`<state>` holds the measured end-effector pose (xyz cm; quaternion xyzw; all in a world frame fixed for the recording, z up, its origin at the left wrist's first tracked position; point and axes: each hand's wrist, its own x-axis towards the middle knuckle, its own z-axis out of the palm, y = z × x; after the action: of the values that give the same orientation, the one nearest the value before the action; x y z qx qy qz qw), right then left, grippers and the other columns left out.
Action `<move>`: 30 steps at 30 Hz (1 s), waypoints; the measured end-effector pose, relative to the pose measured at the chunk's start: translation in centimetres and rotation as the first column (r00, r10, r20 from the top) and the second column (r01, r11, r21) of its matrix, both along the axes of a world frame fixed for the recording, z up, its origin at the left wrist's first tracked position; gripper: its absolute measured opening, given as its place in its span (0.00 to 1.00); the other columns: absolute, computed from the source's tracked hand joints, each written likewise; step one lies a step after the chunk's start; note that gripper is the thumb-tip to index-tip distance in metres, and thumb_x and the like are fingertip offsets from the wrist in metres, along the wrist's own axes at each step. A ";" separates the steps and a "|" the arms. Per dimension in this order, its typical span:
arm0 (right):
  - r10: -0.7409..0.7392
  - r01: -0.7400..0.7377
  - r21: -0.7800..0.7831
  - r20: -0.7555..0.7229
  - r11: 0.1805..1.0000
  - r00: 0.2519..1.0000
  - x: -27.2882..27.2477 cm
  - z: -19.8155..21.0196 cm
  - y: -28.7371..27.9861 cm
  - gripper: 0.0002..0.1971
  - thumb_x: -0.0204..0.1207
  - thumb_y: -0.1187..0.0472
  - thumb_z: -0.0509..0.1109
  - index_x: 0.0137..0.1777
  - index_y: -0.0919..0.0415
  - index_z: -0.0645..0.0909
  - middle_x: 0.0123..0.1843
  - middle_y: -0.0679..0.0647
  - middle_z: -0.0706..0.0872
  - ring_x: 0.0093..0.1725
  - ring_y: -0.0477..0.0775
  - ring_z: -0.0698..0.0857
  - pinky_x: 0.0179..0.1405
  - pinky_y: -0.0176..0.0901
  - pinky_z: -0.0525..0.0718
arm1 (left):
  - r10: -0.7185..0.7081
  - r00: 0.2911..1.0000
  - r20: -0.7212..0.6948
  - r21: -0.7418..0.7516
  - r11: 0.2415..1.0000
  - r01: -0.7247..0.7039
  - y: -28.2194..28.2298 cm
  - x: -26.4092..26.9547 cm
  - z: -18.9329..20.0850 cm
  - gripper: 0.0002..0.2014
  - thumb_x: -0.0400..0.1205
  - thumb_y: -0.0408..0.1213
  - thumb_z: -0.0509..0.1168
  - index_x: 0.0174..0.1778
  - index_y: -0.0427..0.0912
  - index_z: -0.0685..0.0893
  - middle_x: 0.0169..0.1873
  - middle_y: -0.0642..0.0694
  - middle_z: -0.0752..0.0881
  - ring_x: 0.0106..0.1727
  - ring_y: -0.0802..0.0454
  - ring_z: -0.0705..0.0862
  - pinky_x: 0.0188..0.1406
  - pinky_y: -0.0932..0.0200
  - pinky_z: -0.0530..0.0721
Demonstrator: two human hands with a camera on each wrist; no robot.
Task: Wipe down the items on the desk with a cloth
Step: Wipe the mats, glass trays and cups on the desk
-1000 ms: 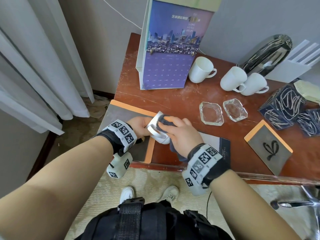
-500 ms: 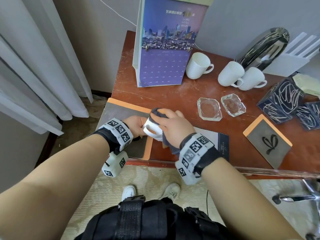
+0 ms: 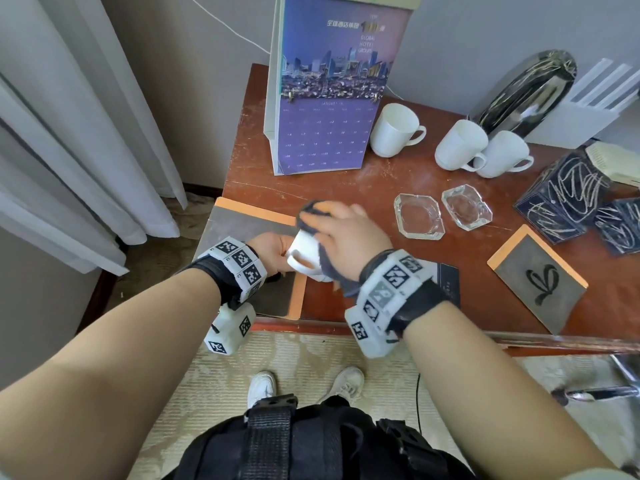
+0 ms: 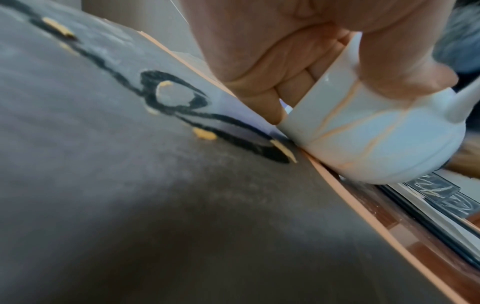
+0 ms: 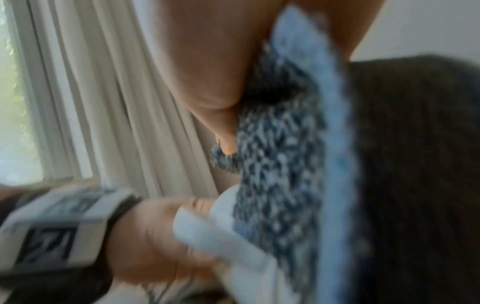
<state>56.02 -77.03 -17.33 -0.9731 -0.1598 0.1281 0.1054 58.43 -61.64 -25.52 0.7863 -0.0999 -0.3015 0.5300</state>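
Fingers of the left hand curl round a white ceramic mug, while at its 2 o'clock the right hand clutches a blue-grey knitted cloth against it.

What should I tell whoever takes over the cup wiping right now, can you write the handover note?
Left hand grips the white cup, held tilted over the desk's front edge beside the orange-edged mat.
Right hand presses the dark cloth round that cup, mid-wipe.
Done: cannot tell which other items are already wiped.
On the desk besides: three white mugs, two glass ashtrays, calendar, patterned boxes, second mat.
Next: probably finish this cup, set it down.
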 end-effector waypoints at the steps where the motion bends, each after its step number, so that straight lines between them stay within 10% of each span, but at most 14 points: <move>1: 0.050 -0.052 -0.077 -0.038 0.996 0.998 -0.3 -0.7 0.5 0.29 0.81 0.65 0.60 0.79 0.41 0.61 0.80 0.44 0.61 0.68 0.58 0.65 0.64 0.46 0.73 | -0.026 1.000 -0.015 0.038 0.999 0.026 0.0 0.0 -0.1 0.12 0.74 0.35 0.71 0.49 0.32 0.84 0.39 0.42 0.85 0.45 0.53 0.81 0.47 0.65 0.75; 5: 0.106 -0.123 -0.182 -0.104 0.975 0.989 -1.6 -1.5 -1.2 0.31 0.81 0.65 0.57 0.80 0.39 0.56 0.82 0.44 0.55 0.63 0.58 0.65 0.60 0.47 0.76 | -0.032 0.999 -0.008 0.037 0.999 0.032 0.2 0.1 -0.8 0.07 0.78 0.26 0.68 0.49 0.40 0.83 0.35 0.55 0.83 0.33 0.74 0.80 0.41 0.76 0.77; 13: -0.032 -0.001 -0.210 -0.156 0.978 0.987 -0.7 1.0 -4.1 0.25 0.82 0.65 0.54 0.71 0.37 0.73 0.77 0.39 0.67 0.70 0.54 0.66 0.67 0.44 0.68 | -0.002 1.000 -0.026 0.016 1.000 0.002 0.3 0.1 -1.5 0.11 0.75 0.26 0.71 0.33 0.48 0.83 0.23 0.64 0.84 0.31 0.72 0.80 0.44 0.70 0.77; 19: -0.015 0.011 -0.036 -0.110 0.999 0.994 -0.5 -1.0 0.0 0.28 0.81 0.63 0.56 0.78 0.41 0.62 0.79 0.47 0.62 0.68 0.55 0.64 0.64 0.40 0.67 | 0.010 1.000 -0.022 -0.036 0.999 -0.011 0.6 -0.2 -1.7 0.10 0.76 0.26 0.70 0.37 0.47 0.84 0.27 0.65 0.84 0.32 0.80 0.80 0.38 0.82 0.76; 26: -0.093 0.086 -0.039 -0.232 0.996 0.968 -2.5 -1.0 -4.7 0.23 0.84 0.61 0.53 0.75 0.39 0.68 0.77 0.43 0.68 0.70 0.54 0.64 0.64 0.36 0.64 | -0.067 0.997 -0.028 0.033 0.997 0.068 0.4 0.4 -1.4 0.14 0.60 0.50 0.72 0.34 0.46 0.82 0.34 0.51 0.86 0.39 0.62 0.81 0.52 0.59 0.77; 30: -0.086 0.070 -0.076 -0.247 0.995 0.965 -2.2 -0.5 -4.8 0.24 0.84 0.64 0.53 0.75 0.40 0.68 0.77 0.44 0.68 0.73 0.57 0.63 0.67 0.39 0.64 | -0.174 0.981 -0.090 0.013 0.984 0.176 0.5 0.8 -0.3 0.16 0.69 0.36 0.74 0.51 0.39 0.82 0.50 0.38 0.83 0.55 0.46 0.79 0.61 0.53 0.75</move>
<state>53.84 -81.86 -17.82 -0.9577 -0.1025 0.2508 0.0973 59.23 -61.09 -25.83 0.7658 -0.1420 -0.3824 0.4971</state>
